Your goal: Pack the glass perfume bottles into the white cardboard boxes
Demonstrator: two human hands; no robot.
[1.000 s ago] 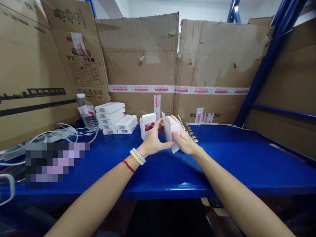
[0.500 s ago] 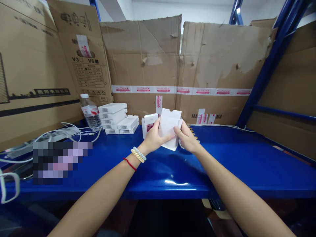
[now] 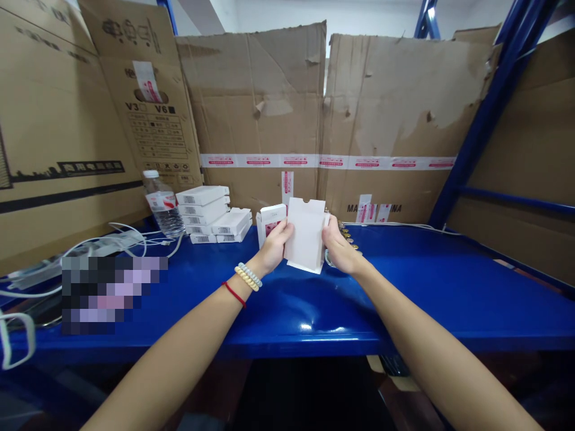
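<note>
Between my hands, raised above the blue shelf, is a white cardboard box [image 3: 305, 236] with a notched top edge and a flap at its lower end. My left hand [image 3: 272, 246] grips its left edge, thumb on the front face. On its right edge my right hand [image 3: 340, 246] is closed, fingers partly hidden behind the card. Behind my left hand stands another white box [image 3: 272, 216] with a dark pink picture on it. Several small gold-coloured round items [image 3: 348, 235] sit in a row just beyond my right hand, partly covered by it.
Several white boxes [image 3: 204, 211] are stacked at the back left beside a water bottle [image 3: 163, 205]. White cables [image 3: 128, 239] and a blurred-out patch [image 3: 112, 293] lie on the left of the blue shelf [image 3: 431, 287]. Cardboard sheets [image 3: 265, 102] wall the back.
My left thumb has moved from across the box's front to its left edge. My right thumb has also drawn to the edge, so more of the white face shows.
</note>
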